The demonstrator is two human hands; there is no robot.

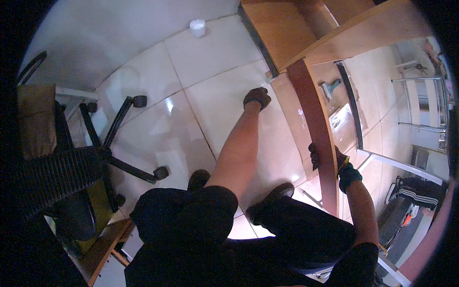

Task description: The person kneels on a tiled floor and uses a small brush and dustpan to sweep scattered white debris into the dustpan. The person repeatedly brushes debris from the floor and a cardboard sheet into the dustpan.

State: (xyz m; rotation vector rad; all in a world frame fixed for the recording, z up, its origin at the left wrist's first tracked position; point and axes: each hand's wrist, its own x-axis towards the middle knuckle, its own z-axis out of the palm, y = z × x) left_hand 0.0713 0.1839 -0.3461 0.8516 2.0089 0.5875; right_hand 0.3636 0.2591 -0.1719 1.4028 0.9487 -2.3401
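Observation:
My left hand (256, 98), in a dark glove, is curled into a fist over the tiled floor, near the low corner of a wooden furniture piece (282, 36). Whatever it may hold is hidden. A long reddish-brown wooden board (315, 115) runs from that piece toward me. My right hand (343, 161), gloved with a teal cuff, grips the board near its close end, fingers on one side and palm on the other. Beyond the board, a brush with a green handle (330, 88) lies on a flat cardboard sheet (292, 112).
A white cup (197, 27) stands on the floor by the wall. To the left is an office chair with a wheeled base (107, 149). A white metal frame (401, 166) and a metal rack (420, 103) are on the right. My shoes (272, 201) are between chair and board.

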